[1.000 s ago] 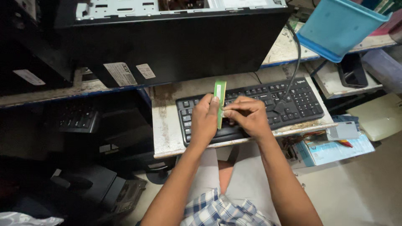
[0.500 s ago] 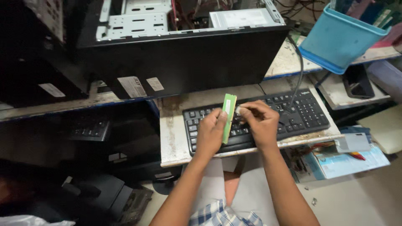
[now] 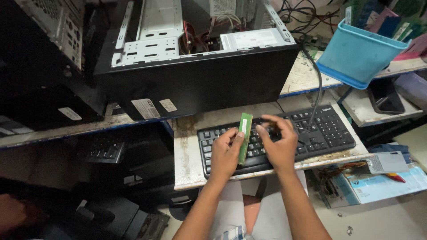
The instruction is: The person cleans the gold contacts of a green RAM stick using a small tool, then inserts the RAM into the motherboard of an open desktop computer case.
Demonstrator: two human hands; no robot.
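Holding a green memory stick upright at centre frame, the left hand pinches its lower part between thumb and fingers, just above the black keyboard. The right hand hovers just beside the stick, fingers curled and loosely spread, gripping nothing that shows. Judging by its look, the stick is light, thin, stiff and fragile; the long edges seem the safest place to hold. An open computer case fills the upper frame; a blue bin sits upper right.
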